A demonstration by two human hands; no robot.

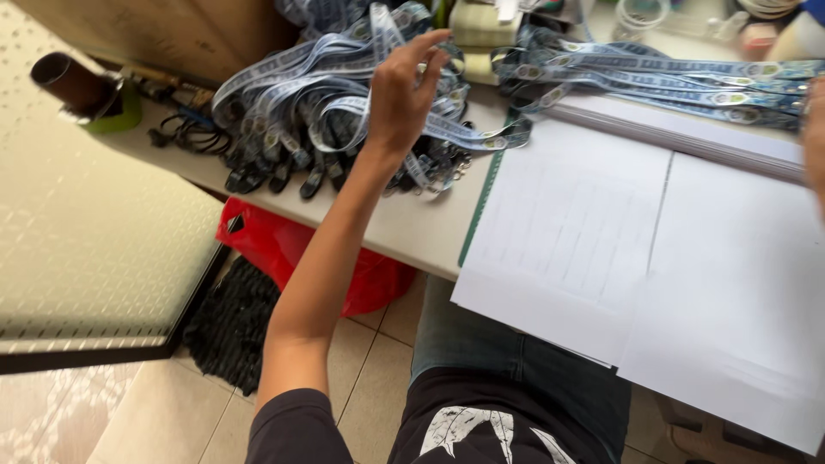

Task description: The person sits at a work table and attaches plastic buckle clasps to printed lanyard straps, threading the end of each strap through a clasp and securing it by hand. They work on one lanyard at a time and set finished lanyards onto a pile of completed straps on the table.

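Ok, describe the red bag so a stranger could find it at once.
Start at the table edge where the pile of blue lanyards lies, under the left hand. Look straight down beneath that edge to the tiled floor: the red bag sits there, partly hidden by the forearm. It is the only bright red, shiny thing, beside a dark shaggy mat.

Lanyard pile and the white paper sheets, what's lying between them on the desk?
In the head view, bare desk top and a green mat's edge separate the lanyard pile from the white paper sheets.
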